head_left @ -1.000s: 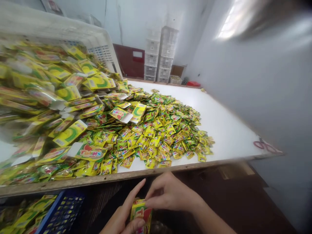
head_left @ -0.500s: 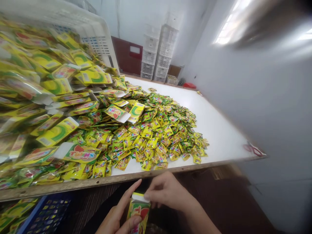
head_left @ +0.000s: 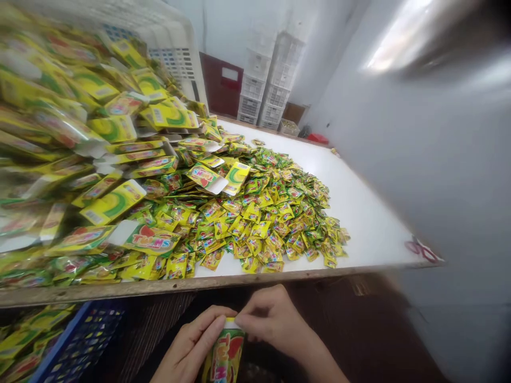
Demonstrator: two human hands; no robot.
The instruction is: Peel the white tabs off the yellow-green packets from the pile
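Note:
Below the table edge, my left hand (head_left: 191, 348) wraps round a small yellow-green "Twins" box (head_left: 222, 355) held upright. My right hand (head_left: 271, 319) pinches the white flap at the box's top, fingers pressed together. On the white table (head_left: 359, 213) above lies a wide heap of small yellow-green sachets (head_left: 263, 213). To its left rises a pile of flat, unfolded "Twins" cartons (head_left: 104, 154).
A white plastic crate (head_left: 175, 58) stands behind the carton pile. A blue crate (head_left: 80, 340) with more packs sits under the table at the left. Stacked white crates (head_left: 271, 85) stand by the far wall. Red scissors (head_left: 423, 250) lie at the table's right corner.
My left hand's fingers have folded from stretched out to wrapped round the box. My right hand has pressed the top flap down. The view has shifted slightly.

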